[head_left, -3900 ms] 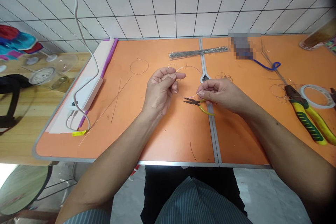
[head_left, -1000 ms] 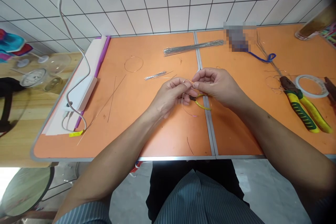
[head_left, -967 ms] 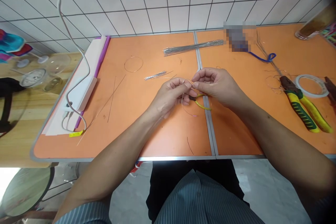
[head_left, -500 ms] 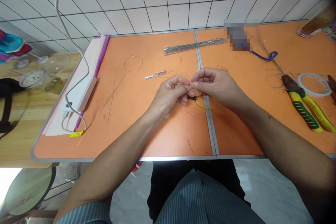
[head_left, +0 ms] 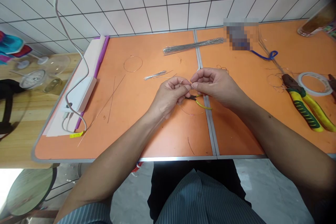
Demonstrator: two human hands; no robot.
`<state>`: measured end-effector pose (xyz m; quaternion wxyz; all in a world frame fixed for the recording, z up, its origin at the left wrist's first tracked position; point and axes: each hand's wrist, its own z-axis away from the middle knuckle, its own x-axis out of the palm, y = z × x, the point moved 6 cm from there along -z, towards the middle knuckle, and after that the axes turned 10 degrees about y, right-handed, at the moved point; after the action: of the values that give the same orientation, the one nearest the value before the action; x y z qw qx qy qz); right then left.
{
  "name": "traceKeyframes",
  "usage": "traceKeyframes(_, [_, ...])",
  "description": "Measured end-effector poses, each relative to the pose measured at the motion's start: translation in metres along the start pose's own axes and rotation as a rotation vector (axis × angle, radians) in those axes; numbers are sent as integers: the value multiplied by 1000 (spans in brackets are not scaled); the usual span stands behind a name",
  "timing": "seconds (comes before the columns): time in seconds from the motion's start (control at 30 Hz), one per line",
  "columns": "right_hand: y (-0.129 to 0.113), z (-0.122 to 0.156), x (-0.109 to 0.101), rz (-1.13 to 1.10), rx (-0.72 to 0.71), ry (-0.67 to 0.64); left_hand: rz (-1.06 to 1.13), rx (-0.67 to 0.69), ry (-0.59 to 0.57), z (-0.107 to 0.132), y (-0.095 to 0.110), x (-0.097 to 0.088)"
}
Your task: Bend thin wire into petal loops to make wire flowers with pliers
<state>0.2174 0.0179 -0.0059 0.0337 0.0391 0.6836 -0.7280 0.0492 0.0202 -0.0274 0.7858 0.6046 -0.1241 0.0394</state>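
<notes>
Over the orange table, my left hand [head_left: 173,92] pinches a thin looped wire [head_left: 181,81] between thumb and fingers. Against it, fingertips almost meeting, my right hand [head_left: 210,83] pinches the same wire; its exact end is hidden by the fingers. Just beneath both hands lie small pliers [head_left: 201,104] with yellow handles and a dark head, partly covered. A fine copper-coloured wire arc [head_left: 190,113] shows below my left hand. Beyond the hands is a short bundle of silvery wire pieces [head_left: 155,75].
A long wire bundle [head_left: 193,46] lies at the back. On the left are a wire ring [head_left: 133,64], loose straight wires [head_left: 105,103] and a white power strip [head_left: 80,94] with a cable. Large yellow-green pliers [head_left: 304,106] and a tape roll [head_left: 315,92] lie right.
My left fingers have curled in slightly, closer to the right fingertips. Both hands keep their pinch in nearly the same place.
</notes>
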Motion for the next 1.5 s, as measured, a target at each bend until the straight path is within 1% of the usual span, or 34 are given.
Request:
traceKeyframes(0.57, [-2,1,0,62,-45,-14,28,2,42,-1,1,-2])
traceKeyframes(0.77, [4,1,2,39,-62,-41,74,-48,19,-3,0,-3])
traceKeyframes(1.0, [4,1,3,24,-53,0,105,-57,2,-3,0,-2])
traceKeyframes(1.23, [2,2,3,19,-45,3,92,-79,-17,-5,-3,-2])
traceKeyframes(1.4, [0,2,3,27,-66,10,104,-75,-30,-5,-5,-2])
traceKeyframes(1.5, [0,2,4,18,-104,6,105,-76,-21,-3,-4,-2])
